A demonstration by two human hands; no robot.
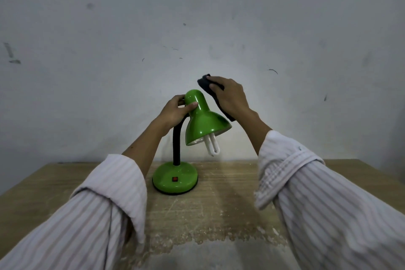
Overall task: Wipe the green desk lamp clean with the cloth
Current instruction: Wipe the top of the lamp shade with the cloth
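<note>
The green desk lamp stands on the wooden table, its round base with a red switch toward me and a black flexible neck rising from it. A white bulb sticks out of the tilted shade. My left hand grips the narrow top of the shade from the left. My right hand holds a dark cloth just right of the shade's top; whether the cloth touches the shade, I cannot tell.
A scuffed pale wall rises right behind the table. The tabletop is worn and flaking near its front edge. Both forearms wear rolled-up striped sleeves.
</note>
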